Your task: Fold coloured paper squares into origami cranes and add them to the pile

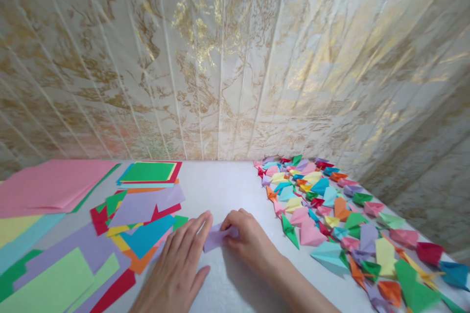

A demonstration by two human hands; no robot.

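A small purple piece of paper (pixel 213 238) lies on the white table between my two hands. My right hand (pixel 246 235) pinches its right end between thumb and curled fingers. Flat on the table, my left hand (pixel 180 259) has its fingers stretched out and the fingertips at the paper's left edge. Part of the paper is hidden by the fingers, so its folds are hard to make out. Beside my left hand lies a pile of coloured paper scraps (pixel 147 234), blue, orange, purple and red.
Many small folded paper shapes (pixel 312 236) in mixed colours cover the right side of the table. Back left, a stack of coloured paper squares (pixel 152 172) lies near large pink sheets (pixel 51 183). Light green sheets (pixel 55 281) are at front left. A gold-patterned curtain (pixel 220 58) hangs behind.
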